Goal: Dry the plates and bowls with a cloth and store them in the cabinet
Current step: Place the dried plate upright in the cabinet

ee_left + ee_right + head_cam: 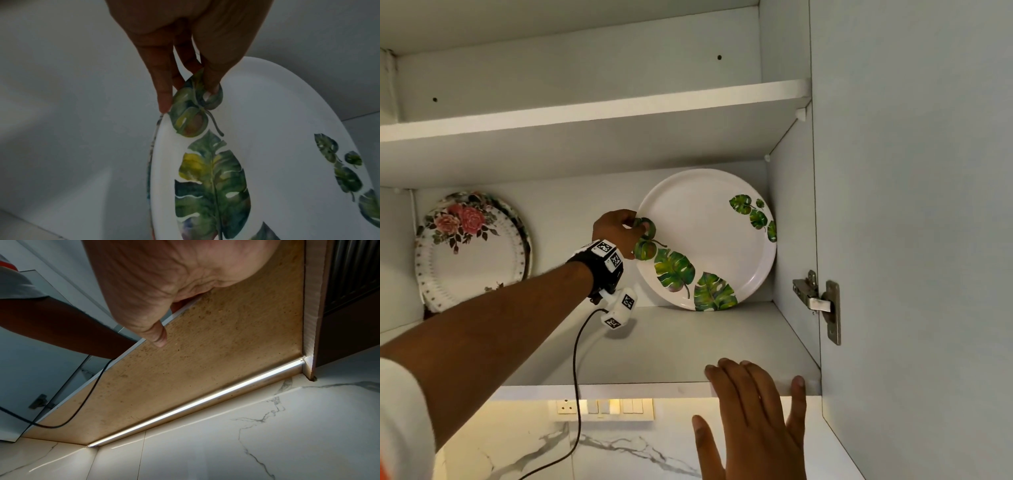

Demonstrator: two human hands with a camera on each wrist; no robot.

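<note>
A white plate with green leaf prints (705, 236) (267, 146) stands on edge on the lower cabinet shelf (671, 346), leaning against the back wall at the right. My left hand (619, 233) (185, 78) pinches its left rim, thumb on the front face and fingers behind. A flowered plate (470, 250) leans against the back wall at the left. My right hand (753, 411) (160, 288) lies with straight fingers on the shelf's front edge, thumb below it, holding nothing.
An upper shelf (585, 116) spans the cabinet above. The open door (914, 240) with its metal hinge (818, 301) stands at the right. A black cable (575, 377) hangs from my left wrist. Below are a switch panel (602, 409) and marble wall tiles (246, 443).
</note>
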